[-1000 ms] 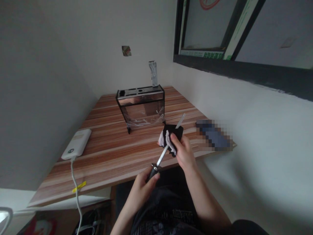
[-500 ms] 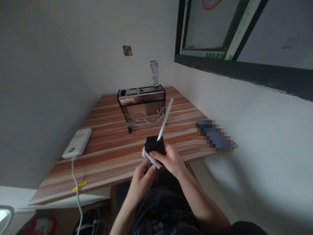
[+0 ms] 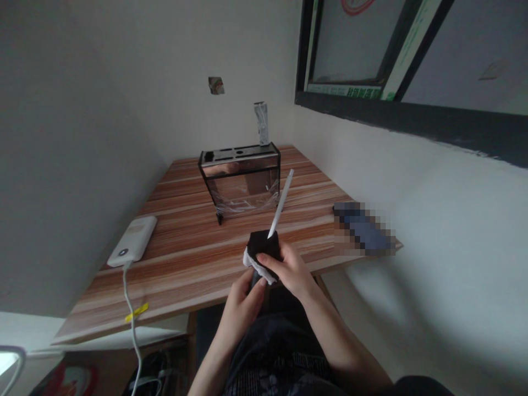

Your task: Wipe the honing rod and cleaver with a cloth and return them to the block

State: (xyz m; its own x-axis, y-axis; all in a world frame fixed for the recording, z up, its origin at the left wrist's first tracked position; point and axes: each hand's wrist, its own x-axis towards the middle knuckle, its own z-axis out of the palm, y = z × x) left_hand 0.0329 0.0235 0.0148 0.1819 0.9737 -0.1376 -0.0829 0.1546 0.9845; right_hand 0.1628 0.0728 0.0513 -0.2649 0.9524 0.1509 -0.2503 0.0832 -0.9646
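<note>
In front of my body, both hands hold a black block [image 3: 260, 242] with a long white tube [image 3: 281, 203] rising from its top, tilted to the right. A white cloth or tissue [image 3: 252, 263] lies across the block's front. My right hand [image 3: 292, 270] is closed round the block's right side, its thumb across the front. Lower down, my left hand [image 3: 243, 297] grips the block's dark bottom end, thumb at the cloth's lower edge. Fingers behind the block are hidden.
Behind my hands on the wood-grain table [image 3: 177, 231] stands a clear tank [image 3: 243, 187] with a black frame and plastic film, a silvery wrapped piece [image 3: 261, 124] on top. A white power bank [image 3: 132, 241] with a cable lies left, a blurred phone-like object [image 3: 365, 228] right.
My hands, the block and the tube sit slightly lower and to the right in the picture; the whole view has shifted a little right too. The grip looks the same.
</note>
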